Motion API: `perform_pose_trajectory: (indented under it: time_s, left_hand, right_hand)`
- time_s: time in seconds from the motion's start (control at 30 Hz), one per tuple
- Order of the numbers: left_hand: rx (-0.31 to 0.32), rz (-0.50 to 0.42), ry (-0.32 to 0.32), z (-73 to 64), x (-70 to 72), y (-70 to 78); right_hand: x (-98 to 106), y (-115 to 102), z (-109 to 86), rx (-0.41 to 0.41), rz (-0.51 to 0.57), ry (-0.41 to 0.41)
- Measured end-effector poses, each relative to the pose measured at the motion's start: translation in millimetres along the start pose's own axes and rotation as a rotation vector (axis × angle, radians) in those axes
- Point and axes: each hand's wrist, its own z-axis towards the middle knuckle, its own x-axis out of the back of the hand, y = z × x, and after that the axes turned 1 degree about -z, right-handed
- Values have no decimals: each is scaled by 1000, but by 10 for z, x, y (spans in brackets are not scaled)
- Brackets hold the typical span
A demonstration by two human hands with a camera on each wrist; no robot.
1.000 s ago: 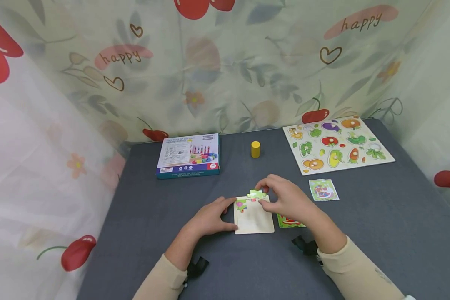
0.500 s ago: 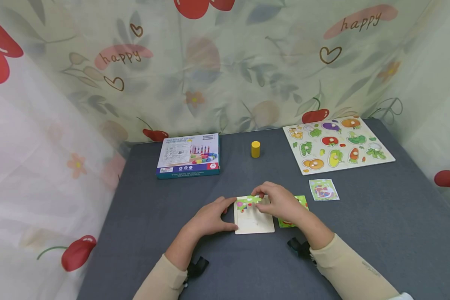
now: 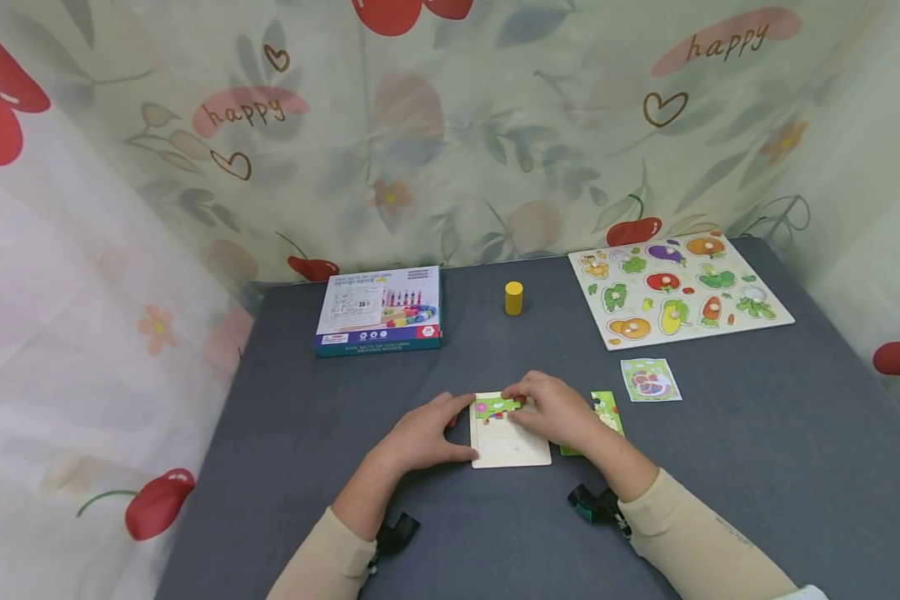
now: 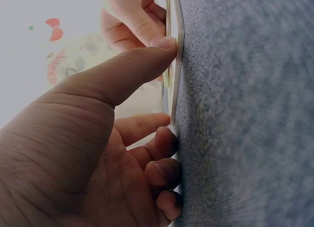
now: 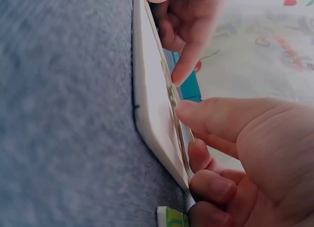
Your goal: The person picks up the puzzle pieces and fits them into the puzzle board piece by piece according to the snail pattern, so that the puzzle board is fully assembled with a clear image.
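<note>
A pale wooden puzzle tray lies flat on the dark cloth. My left hand holds its left side, with the thumb at the near corner and the index finger at the far one. Along the tray's top edge sit green jigsaw pieces, one bearing a pink flower. My right hand pinches the jigsaw piece beside it, thumb and fingertips low over the tray; the hand hides part of that piece. More green jigsaw pieces lie right of the tray, partly covered by the right wrist.
A small picture card lies to the right. Behind it is a vegetable puzzle board. A yellow cylinder stands at the back, and a flat printed box lies back left. Patterned curtains enclose the table.
My right hand has brought the jigsaw piece down and slightly left, from above the tray's far edge to lying beside the flower piece. My left hand has stayed on the tray.
</note>
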Motion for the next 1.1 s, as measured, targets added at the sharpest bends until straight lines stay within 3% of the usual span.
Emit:
perform_pose_trajectory:
  time_s: [0.47, 0.67, 0.9, 1.1]
  left_hand:
    - [3, -5, -1, 9, 0, 8]
    - [-2, 5, 6, 0, -4, 4]
    - [0, 6, 6, 0, -2, 15]
    - [1, 11, 5, 5, -2, 9]
  right_hand:
    - [-25, -3, -18, -16, 14, 65]
    - [-62, -22, -17, 14, -51, 115]
    - [-25, -73, -54, 62, -174, 91]
    - [-30, -76, -54, 47, -188, 93]
